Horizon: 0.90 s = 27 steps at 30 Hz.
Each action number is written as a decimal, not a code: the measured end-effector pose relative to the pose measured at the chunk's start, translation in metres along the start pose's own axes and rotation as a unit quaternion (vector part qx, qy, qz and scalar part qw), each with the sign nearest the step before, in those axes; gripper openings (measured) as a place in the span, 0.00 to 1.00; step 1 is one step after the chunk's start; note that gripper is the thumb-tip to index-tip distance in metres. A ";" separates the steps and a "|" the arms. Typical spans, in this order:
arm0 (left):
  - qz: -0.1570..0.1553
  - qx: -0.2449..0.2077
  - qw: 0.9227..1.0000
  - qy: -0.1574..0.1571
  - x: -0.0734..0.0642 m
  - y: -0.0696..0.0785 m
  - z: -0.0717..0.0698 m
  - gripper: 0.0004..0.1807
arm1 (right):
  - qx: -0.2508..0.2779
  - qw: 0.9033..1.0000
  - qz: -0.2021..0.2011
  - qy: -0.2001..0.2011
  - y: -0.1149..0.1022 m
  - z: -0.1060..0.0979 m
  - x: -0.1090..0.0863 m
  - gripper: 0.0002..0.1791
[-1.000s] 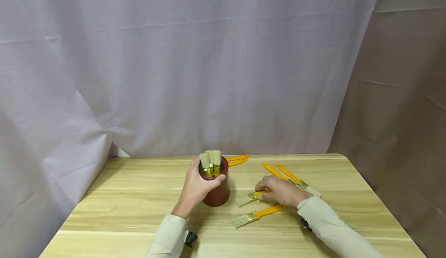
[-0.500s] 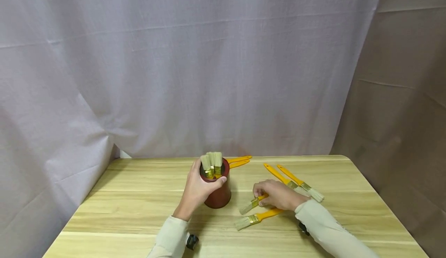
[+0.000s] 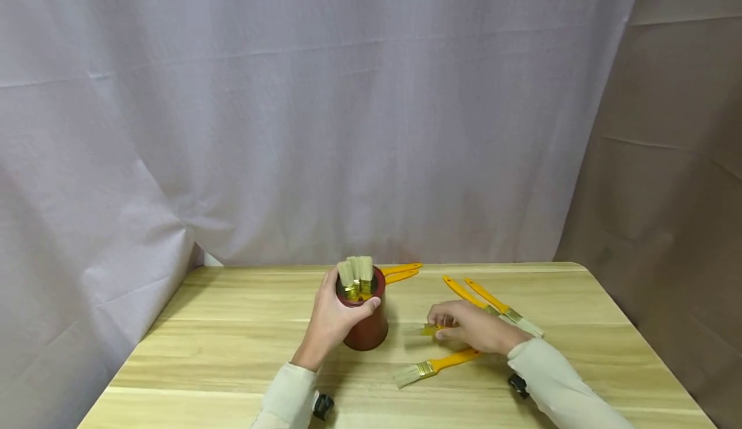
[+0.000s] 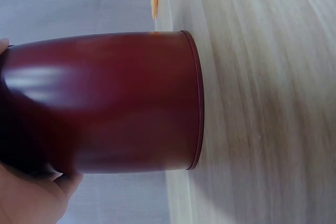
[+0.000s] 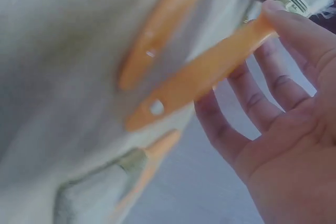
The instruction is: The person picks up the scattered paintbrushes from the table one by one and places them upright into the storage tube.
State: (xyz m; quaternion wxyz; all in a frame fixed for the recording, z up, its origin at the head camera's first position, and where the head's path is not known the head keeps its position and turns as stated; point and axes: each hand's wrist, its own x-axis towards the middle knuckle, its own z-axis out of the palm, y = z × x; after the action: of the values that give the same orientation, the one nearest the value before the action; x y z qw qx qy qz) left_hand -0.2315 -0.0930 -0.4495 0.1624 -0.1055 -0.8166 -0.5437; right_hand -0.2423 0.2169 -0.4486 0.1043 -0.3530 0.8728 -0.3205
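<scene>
My left hand (image 3: 334, 321) grips a dark red cylindrical pot (image 3: 369, 332) near its rim, the thumb along the front. Several paintbrushes (image 3: 361, 273) stand in it with pale bristles upward. In the left wrist view the pot's smooth wall (image 4: 121, 103) fills the middle, its base at the wood. My right hand (image 3: 472, 328) pinches another paintbrush (image 5: 210, 72) by its yellow handle near the metal band, bristles pointing left towards the pot in the head view. Just in front of that hand lies a loose paintbrush (image 3: 431, 368) on the table.
Behind the right hand, two more paintbrushes (image 3: 495, 297) lie side by side on the wooden table (image 3: 203, 364). Two yellow handles (image 3: 402, 272) show at the table's back, right of the pot. A grey curtain (image 3: 348, 126) hangs behind the table.
The paintbrush in my right hand has come up from the table, and its bristles have swung and blurred. My left hand still grips the pot. The whole head view has shifted slightly.
</scene>
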 end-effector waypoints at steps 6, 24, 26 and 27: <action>0.006 -0.001 1.000 0.007 -0.001 -0.001 0.000 0.43 | -0.011 0.999 0.007 0.048 -0.024 -0.018 -0.004 0.06; -0.019 0.008 0.999 0.025 -0.002 0.007 0.015 0.48 | 0.074 0.969 -0.023 0.236 -0.118 -0.075 0.025 0.13; -0.018 0.009 1.000 0.022 -0.002 0.007 0.016 0.48 | 0.088 0.966 -0.024 0.242 -0.126 -0.079 0.032 0.13; -0.019 0.009 1.000 0.020 -0.002 0.007 0.017 0.48 | 0.091 0.965 -0.026 0.246 -0.129 -0.081 0.036 0.13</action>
State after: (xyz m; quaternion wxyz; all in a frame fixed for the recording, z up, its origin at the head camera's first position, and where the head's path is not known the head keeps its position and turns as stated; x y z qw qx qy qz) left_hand -0.2298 -0.0748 -0.4499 0.1695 -0.0776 -0.8200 -0.5412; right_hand -0.2302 0.1611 -0.3028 -0.0906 -0.2745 0.8294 -0.4781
